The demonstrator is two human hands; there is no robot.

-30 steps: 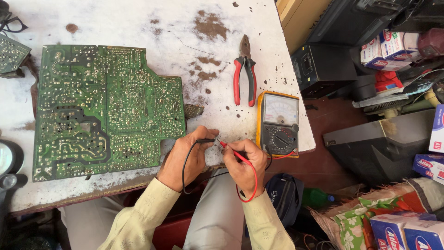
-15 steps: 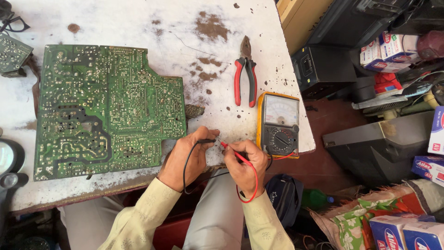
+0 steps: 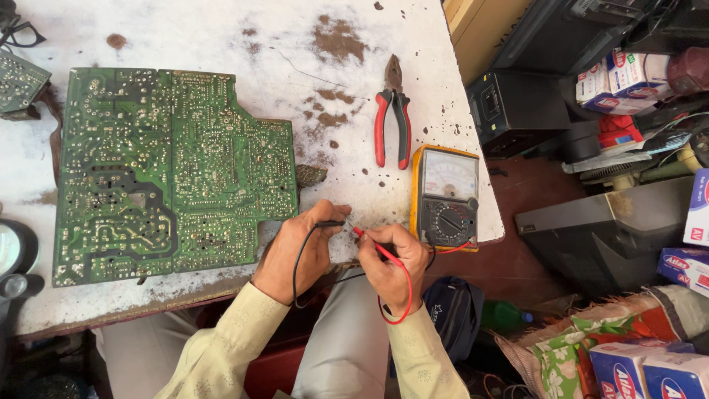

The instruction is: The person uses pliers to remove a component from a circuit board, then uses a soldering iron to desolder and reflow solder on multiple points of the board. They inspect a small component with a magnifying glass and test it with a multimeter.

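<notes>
My left hand [image 3: 299, 251] pinches a black test probe [image 3: 329, 223] near the front edge of the worn white table [image 3: 221, 37]. My right hand [image 3: 391, 262] grips a red test probe [image 3: 369, 246], its tip close to the black one's tip. Their black and red leads loop down over my lap. A yellow analog multimeter [image 3: 445, 196] lies just right of my right hand. A large green circuit board [image 3: 166, 170], solder side up, lies to the left of my left hand.
Red-handled pliers [image 3: 391, 118] lie above the multimeter. A smaller circuit board [image 3: 18, 81] sits at the far left edge. Black electronic casings [image 3: 605, 229], boxes and bags crowd the floor to the right. A dark bag [image 3: 454, 310] rests below the table.
</notes>
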